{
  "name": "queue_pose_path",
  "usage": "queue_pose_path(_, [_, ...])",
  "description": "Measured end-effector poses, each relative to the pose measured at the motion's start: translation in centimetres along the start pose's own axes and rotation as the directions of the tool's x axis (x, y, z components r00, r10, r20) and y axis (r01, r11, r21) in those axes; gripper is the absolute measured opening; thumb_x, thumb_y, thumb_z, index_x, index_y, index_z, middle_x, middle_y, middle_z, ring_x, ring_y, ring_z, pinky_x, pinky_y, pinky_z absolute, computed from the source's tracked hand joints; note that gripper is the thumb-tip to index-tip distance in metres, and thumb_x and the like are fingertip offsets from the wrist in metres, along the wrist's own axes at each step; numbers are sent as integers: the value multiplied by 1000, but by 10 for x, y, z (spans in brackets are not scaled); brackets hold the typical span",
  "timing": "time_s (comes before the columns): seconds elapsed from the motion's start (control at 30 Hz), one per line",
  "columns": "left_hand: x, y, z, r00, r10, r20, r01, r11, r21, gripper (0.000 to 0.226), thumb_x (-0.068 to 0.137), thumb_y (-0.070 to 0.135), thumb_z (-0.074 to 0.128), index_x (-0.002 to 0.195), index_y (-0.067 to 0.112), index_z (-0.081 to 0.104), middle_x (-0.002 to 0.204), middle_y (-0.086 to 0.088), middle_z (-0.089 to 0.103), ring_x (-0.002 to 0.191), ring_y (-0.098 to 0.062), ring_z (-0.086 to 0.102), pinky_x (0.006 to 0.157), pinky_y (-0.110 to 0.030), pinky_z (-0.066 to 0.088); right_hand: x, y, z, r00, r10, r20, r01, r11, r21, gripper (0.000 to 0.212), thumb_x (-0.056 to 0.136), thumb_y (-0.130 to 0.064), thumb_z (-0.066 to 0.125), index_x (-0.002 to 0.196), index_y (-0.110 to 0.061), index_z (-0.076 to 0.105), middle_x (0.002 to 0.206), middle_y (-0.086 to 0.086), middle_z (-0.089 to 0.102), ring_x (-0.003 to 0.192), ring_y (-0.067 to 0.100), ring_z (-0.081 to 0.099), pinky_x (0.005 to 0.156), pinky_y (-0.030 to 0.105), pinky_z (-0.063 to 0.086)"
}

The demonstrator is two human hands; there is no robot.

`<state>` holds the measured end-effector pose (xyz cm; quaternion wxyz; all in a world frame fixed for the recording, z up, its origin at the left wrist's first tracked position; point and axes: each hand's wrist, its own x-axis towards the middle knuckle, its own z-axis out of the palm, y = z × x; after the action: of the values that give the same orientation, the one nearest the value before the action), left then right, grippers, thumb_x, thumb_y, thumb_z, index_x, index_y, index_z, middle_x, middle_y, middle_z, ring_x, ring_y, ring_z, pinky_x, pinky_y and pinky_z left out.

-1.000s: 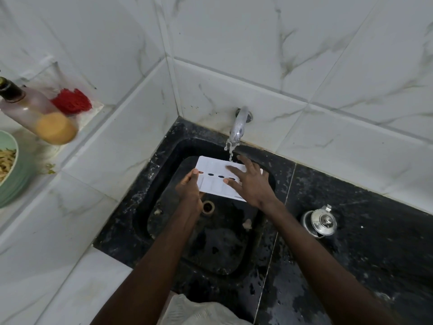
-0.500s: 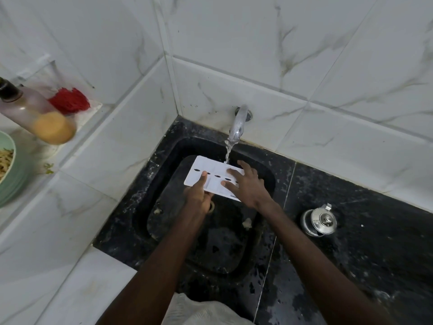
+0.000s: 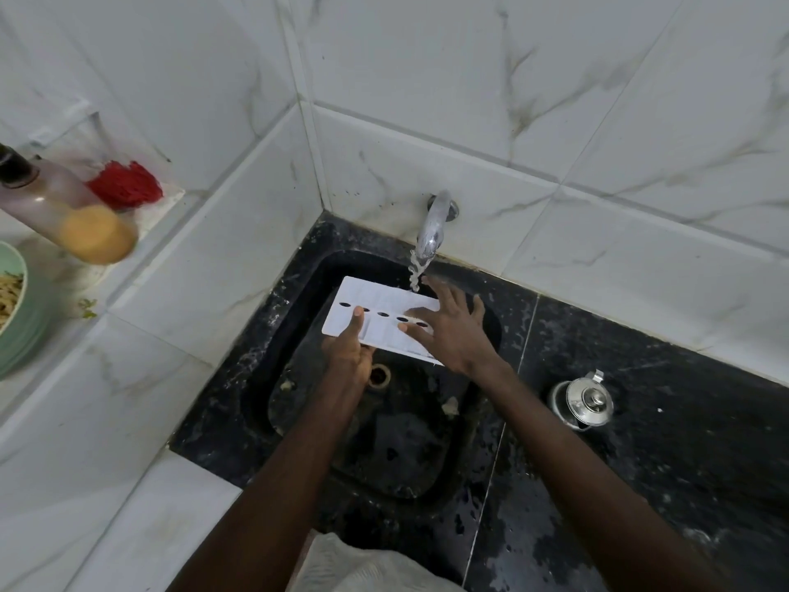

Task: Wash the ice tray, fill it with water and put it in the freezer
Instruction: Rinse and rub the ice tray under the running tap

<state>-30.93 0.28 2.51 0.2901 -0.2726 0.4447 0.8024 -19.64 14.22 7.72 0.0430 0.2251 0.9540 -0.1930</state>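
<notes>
Water [image 3: 416, 275] runs in a twisting stream from the curved chrome tap [image 3: 433, 226] set in the white marble-tiled wall [image 3: 469, 100] and lands at the far edge of the flat white plastic ice tray [image 3: 384, 307], which shows a row of small dark oval holes. That tray is held over the black stone sink [image 3: 299, 292], tilted, its long side running from ten o'clock to four o'clock, directly above the round metal drain [image 3: 379, 375].

At the tray's near edge, the left hand [image 3: 348, 356] grips it, thumb pressed on top beside the second hole and the other fingers hidden beneath. At three o'clock from that hand, the right hand [image 3: 454, 331] lies flat and spread on the tray's right end, fingers apart, palm down, touching the surface rather than clasping it; the stream falls just beyond its fingertips.

On the wet black counter [image 3: 661, 442], at three o'clock from the sink, stands a small shiny steel lidded pot [image 3: 582, 405], well apart from the hands. At nine o'clock, on the white ledge [image 3: 141, 207], a clear bottle with yellow liquid and a dark cap [image 3: 64, 207] stands next to a red scrubber [image 3: 126, 185], with a pale green bowl of food [image 3: 17, 305] at the picture's edge.
</notes>
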Motion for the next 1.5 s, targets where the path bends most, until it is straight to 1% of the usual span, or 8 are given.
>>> queue_pose_path(0.2, [-11, -5, 3, 1000, -11, 17, 11, 1000, 17, 29, 92, 2, 75, 120, -1, 67, 107, -13, 76, 79, -22, 79, 73, -49, 65, 2, -4, 8, 993, 64, 102, -72, 994, 82, 65, 96, -79, 32, 144, -42, 55, 172, -7, 2, 158, 27, 2, 118, 76, 1])
queue_pose_path(0.47, [-8, 7, -9, 1000, 22, -11, -22, 999, -32, 30, 92, 0, 74, 121, 0, 66, 113, -15, 74, 77, -20, 80, 59, -40, 64, -10, 20, 7, 987, 102, -127, -85, 987, 135, 49, 101, -66, 41, 133, -40, 66, 167, -3, 21, 152, 25, 20, 119, 60, 19])
queue_pose_path(0.63, [-8, 3, -4, 1000, 1, 26, -2, 1000, 14, 38, 92, 4, 75, 128, -3, 64, 122, -19, 73, 95, -28, 78, 75, -50, 66, -9, 9, 13, 997, 78, 5, -78, 990, 120, 65, 97, -77, 32, 139, -38, 61, 170, -3, 11, 156, 25, 10, 122, 62, 11])
queue_pose_path(0.8, [-3, 12, -7, 998, 51, 30, -51, 999, 5, 37, 92, 5, 74, 127, -3, 64, 131, -23, 69, 103, -32, 74, 78, -49, 66, -12, 16, 8, 990, 49, -134, -41, 997, 61, 48, 99, -71, 36, 119, -47, 72, 166, -4, 27, 153, 24, 23, 121, 60, 19])
queue_pose_path(1.0, [-9, 10, 2, 997, 2, 75, -2, 1000, 11, 45, 91, 7, 75, 134, -4, 62, 130, -22, 70, 113, -36, 72, 93, -60, 59, -6, 1, 16, 997, 78, -28, -75, 992, 100, 65, 98, -75, 34, 139, -33, 60, 170, 1, 15, 155, 28, 14, 121, 62, 17])
queue_pose_path(1.23, [-5, 26, -8, 999, 42, -18, -43, 998, -38, 10, 96, 1, 70, 97, 10, 68, 78, -1, 80, 69, -15, 78, 67, -45, 64, -15, 18, 16, 982, 100, -162, -82, 990, 118, 50, 102, -62, 44, 138, -32, 62, 165, 4, 23, 151, 30, 23, 118, 62, 26])
queue_pose_path(1.37, [-11, 27, -6, 998, 54, 24, -53, 997, -50, 8, 97, 1, 69, 98, 9, 69, 85, -4, 81, 75, -17, 79, 61, -40, 65, -16, 11, 21, 997, 65, -43, -59, 989, 134, 56, 101, -69, 40, 141, -34, 59, 169, 1, 15, 154, 29, 16, 118, 63, 21])
queue_pose_path(1.5, [-12, 31, -7, 995, 95, 18, -95, 995, -40, 10, 96, -1, 69, 98, 9, 70, 87, -3, 80, 76, -17, 79, 58, -37, 64, -18, 17, 17, 988, 35, -149, -15, 991, 134, 46, 101, -65, 44, 127, -35, 69, 163, 2, 27, 149, 27, 28, 117, 63, 28])
